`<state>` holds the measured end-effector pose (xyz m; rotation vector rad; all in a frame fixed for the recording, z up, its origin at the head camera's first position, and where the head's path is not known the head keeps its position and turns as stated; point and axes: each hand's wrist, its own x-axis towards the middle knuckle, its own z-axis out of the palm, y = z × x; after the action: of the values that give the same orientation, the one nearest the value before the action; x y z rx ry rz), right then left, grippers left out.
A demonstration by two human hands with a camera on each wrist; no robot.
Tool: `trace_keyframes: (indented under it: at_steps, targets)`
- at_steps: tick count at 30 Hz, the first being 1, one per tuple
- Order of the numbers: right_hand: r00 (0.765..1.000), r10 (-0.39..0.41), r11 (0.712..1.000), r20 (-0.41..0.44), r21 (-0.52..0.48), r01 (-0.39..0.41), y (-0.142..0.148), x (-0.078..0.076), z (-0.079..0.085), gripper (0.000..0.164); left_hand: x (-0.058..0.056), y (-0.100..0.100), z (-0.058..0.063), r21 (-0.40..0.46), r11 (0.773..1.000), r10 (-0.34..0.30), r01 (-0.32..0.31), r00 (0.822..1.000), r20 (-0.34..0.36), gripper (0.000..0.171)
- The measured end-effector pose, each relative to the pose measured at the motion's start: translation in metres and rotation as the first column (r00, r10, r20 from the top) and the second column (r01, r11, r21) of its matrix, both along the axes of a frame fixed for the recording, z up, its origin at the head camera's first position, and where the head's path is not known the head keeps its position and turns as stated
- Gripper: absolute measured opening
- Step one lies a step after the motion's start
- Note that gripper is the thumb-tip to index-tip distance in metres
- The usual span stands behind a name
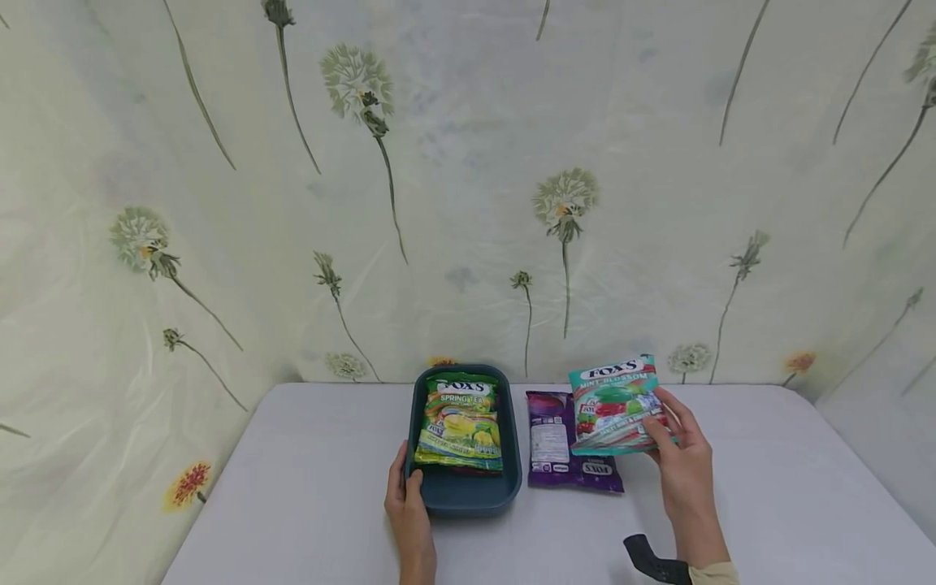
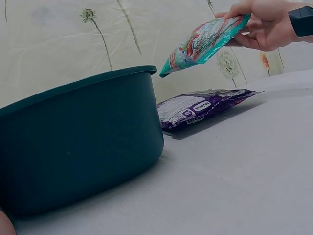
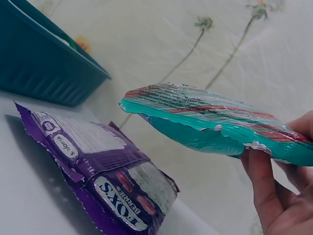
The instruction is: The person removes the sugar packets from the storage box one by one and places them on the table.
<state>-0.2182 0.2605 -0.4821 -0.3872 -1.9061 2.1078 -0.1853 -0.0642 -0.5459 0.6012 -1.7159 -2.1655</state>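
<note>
My right hand point(image 1: 683, 455) pinches a teal Fox's Mint Blossom candy bag point(image 1: 614, 406) by its right side, holding it in the air. Beneath that bag, a purple Fox's Berries candy bag point(image 1: 550, 447) lies on the table; the raised bag partly hides it in the head view. On the left, my left hand point(image 1: 408, 508) grips the near left wall of a dark teal plastic tub point(image 1: 475, 497), thumb at the rim. A green and yellow Fox's Spring Tea bag point(image 1: 461, 426) lies in the tub, over something reddish that barely shows.
The white table point(image 1: 307, 487) stretches out on both sides of the tub. Behind it hangs a pale cloth point(image 1: 453, 203) printed with dandelions. A black band point(image 1: 654, 561) sits near my right wrist.
</note>
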Motion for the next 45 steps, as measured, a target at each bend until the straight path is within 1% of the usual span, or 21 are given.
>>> trace_keyframes:
  at_steps: [9, 13, 17, 22, 30, 38, 45]
  targets:
    - [0.999, -0.03, 0.999, 0.011, -0.027, 0.03, 0.006, 0.001, -0.001, 0.062, 0.0, 0.0, -0.001, 0.009, 1.0, -0.006, 0.006, 1.0, 0.004, 0.046]
    - [0.999, -0.045, 0.998, 0.018, -0.043, 0.046, 0.01, 0.001, -0.001, 0.06, 0.0, 0.001, 0.0, 0.006, 1.0, -0.004, 0.004, 1.0, -0.006, 0.045]
    - [0.998, -0.055, 0.998, 0.016, -0.037, 0.056, 0.014, 0.001, -0.002, 0.058, 0.0, 0.001, 0.002, -0.003, 1.0, -0.003, 0.003, 1.0, -0.008, 0.045]
    - [0.997, -0.066, 0.997, 0.028, -0.031, 0.067, 0.016, 0.0, -0.001, 0.058, 0.001, 0.002, 0.004, -0.007, 1.0, -0.001, 0.001, 1.0, 0.008, 0.046]
    - [0.995, -0.092, 0.995, 0.04, -0.034, 0.093, 0.019, 0.0, -0.003, 0.058, 0.002, 0.001, 0.003, 0.002, 1.0, -0.006, 0.006, 1.0, 0.002, 0.046]
    - [0.992, -0.112, 0.993, 0.064, -0.034, 0.115, 0.028, 0.0, -0.005, 0.056, 0.0, 0.0, 0.001, -0.003, 1.0, -0.006, 0.006, 1.0, 0.021, 0.047]
    - [0.99, -0.128, 0.99, 0.061, -0.05, 0.131, 0.034, 0.001, -0.007, 0.055, 0.0, 0.0, 0.001, -0.002, 1.0, -0.009, 0.009, 1.0, 0.027, 0.046]
